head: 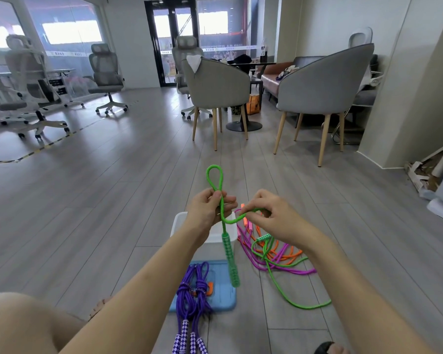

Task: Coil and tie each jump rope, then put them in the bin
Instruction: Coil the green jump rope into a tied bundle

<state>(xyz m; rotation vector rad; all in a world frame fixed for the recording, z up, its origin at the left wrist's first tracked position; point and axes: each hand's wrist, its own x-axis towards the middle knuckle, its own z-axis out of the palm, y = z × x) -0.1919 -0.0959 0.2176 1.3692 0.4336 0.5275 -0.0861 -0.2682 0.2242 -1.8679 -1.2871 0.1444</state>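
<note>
- Green braided jump rope (221, 213) is held up in the air between both hands, above the white plastic bin (216, 245) standing on the grey plank floor (113, 200).
- Left hand (207, 209): grip curled round the rope just under a small upright loop (214, 178); the loop stands above the fist, pointing away from the person.
- Below that fist the rope drops straight down to its green ribbed handle (231, 260), which hangs near vertical in front of the bin.
- Right hand (274, 218): fingertips pinching the same rope to the right of the left fist, a short sagging span between the two grips.
- From the right pinch the free length seems to fall to the floor on the right, trailing into a loose tangle of pink and orange ropes (274, 254); the second green handle (263, 237) lies there.
- Key relation: slack lies right and below, so the right hand is the nearer feeder; the left is the anchor for the coil.
- Judgement: coiling barely begun, one loop formed, most of the rope uncoiled.
- Risk: the green trail crosses the tangle and may snag when drawn in.
- Purple rope bundle (193, 295), coiled and tied, lies on a blue lid (225, 295), not yet in the bin.
</note>
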